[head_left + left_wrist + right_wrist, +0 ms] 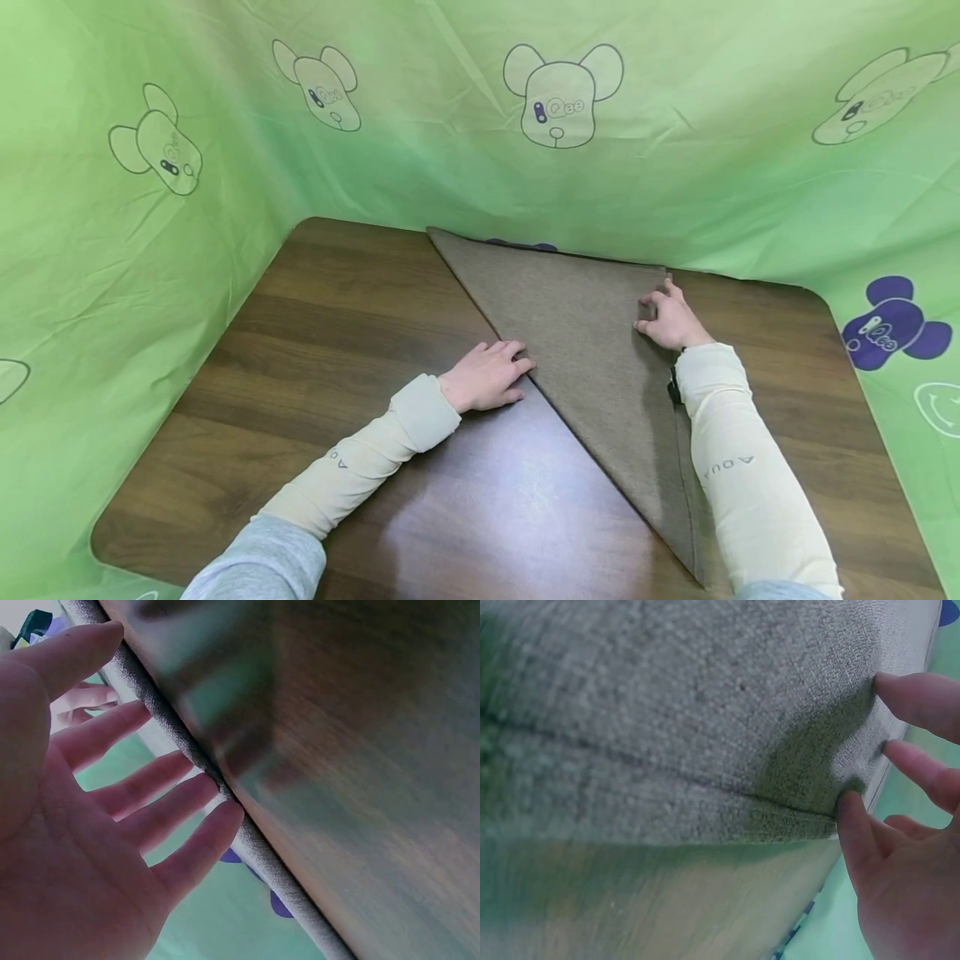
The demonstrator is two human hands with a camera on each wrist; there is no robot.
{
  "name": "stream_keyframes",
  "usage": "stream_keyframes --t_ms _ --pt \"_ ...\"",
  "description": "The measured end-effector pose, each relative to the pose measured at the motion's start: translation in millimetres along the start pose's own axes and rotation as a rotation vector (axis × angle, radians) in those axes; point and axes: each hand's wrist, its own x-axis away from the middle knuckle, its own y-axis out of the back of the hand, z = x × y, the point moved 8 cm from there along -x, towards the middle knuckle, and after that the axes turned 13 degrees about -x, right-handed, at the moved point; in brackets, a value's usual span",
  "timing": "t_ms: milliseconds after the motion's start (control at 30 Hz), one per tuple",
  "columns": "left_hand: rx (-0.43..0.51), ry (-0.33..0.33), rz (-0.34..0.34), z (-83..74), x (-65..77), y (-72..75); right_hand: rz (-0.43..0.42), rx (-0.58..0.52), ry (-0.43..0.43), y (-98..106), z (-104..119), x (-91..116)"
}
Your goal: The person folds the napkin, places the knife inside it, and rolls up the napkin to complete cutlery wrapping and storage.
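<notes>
A grey-brown cloth, folded into a triangle, lies flat on the wooden table. My left hand rests on its long folded edge near the middle, fingers spread. In the left wrist view, the fingertips of that left hand touch the fold. Near the cloth's far right corner is my right hand, thumb and fingers apart. Seen from the right wrist, the fingertips of the right hand touch the cloth beside its hemmed edge, with no clear pinch.
The dark wooden table has rounded corners. Green fabric printed with bear heads hangs behind it and on both sides. The cloth's far edge lies along the table's back edge, close to the hanging fabric.
</notes>
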Motion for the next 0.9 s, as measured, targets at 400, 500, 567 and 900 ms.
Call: stream_keyframes --t_ms 400,500,567,900 --pt "-0.006 0.030 -0.029 3.9 1.2 2.8 -0.025 0.035 0.021 -1.2 7.8 5.0" --pt "-0.010 0.054 -0.035 5.9 3.0 3.8 -0.045 0.052 0.023 -2.7 11.5 6.9" --pt "-0.013 0.073 -0.026 7.4 3.3 3.5 -0.052 0.068 0.017 -3.2 13.2 8.0" --pt "-0.019 0.119 0.011 14.3 5.5 1.4 -0.013 0.139 -0.075 -9.1 19.7 9.6"
